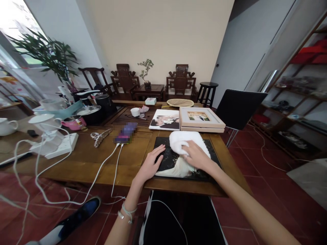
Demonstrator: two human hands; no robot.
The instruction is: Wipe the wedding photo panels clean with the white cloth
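A dark picture panel [166,160] with a pale, dress-like shape lies flat near the table's front edge. My left hand [152,161] rests on its left side, fingers apart and holding nothing. My right hand [195,154] grips a folded white towel [191,137] and presses it on the panel's upper right part. The towel hides the surface beneath it. Just behind the panel are a white photo print [165,119] and a light framed picture [201,117].
A phone [125,133] with two white cables lies left of the panel, beside a hair clip [102,137]. Further left are a power strip [62,146], cups and a dark pot [104,102]. A woven tray [180,102] sits behind the frames; a black chair [238,108] stands right.
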